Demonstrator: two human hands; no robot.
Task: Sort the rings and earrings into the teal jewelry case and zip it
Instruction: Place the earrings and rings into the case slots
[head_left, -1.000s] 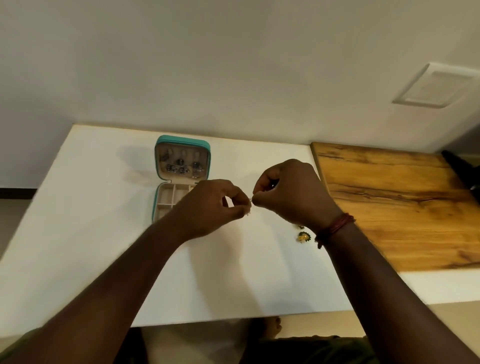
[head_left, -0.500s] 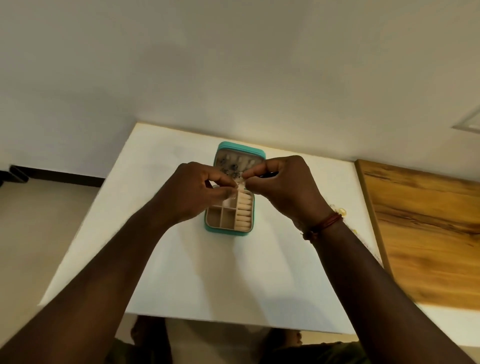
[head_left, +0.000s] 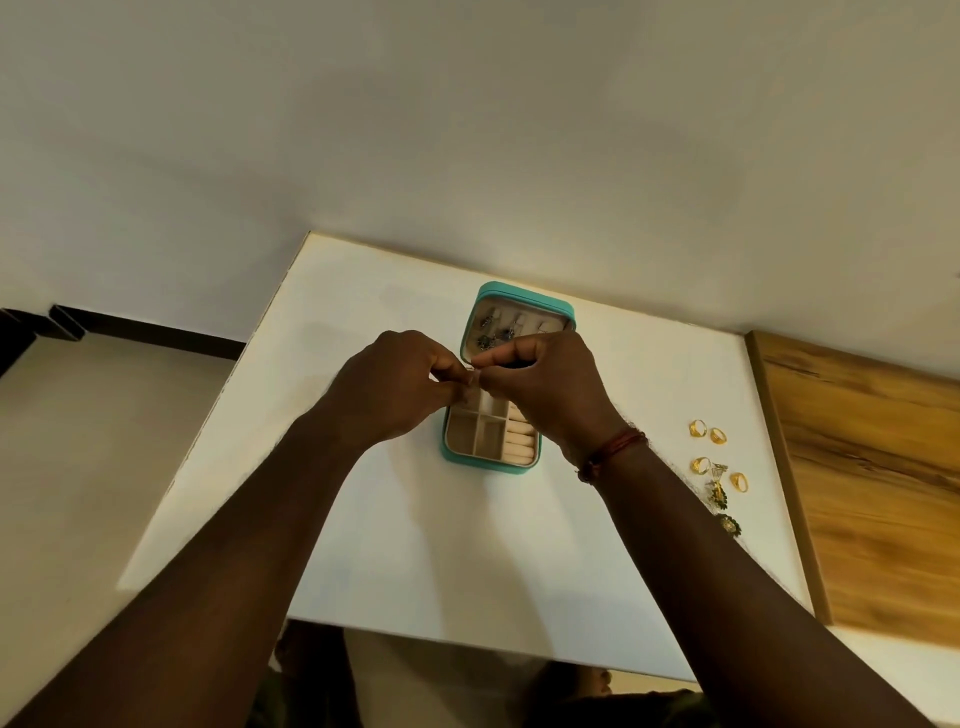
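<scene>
Several earrings (head_left: 498, 332) hang pinned in the open lid (head_left: 524, 300) of the teal case (head_left: 488, 467); cream rolls (head_left: 519, 447) line its tray. Over it the left hand (head_left: 395, 387) and right hand (head_left: 550, 384) pinch one tiny piece (head_left: 470, 375) together, as half a second ago. Four rings (head_left: 698, 428) lie rightward on the table (head_left: 363, 519).

- white table (head_left: 363, 545), far edge against a pale wall (head_left: 467, 130)
- wooden board (head_left: 872, 467) along the table's right side
- dark skirting strip (head_left: 156, 332) at left, above beige floor (head_left: 78, 441)

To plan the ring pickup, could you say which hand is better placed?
Probably the right hand: the rings lie right of the case. It and the left hand pinch a small piece.
</scene>
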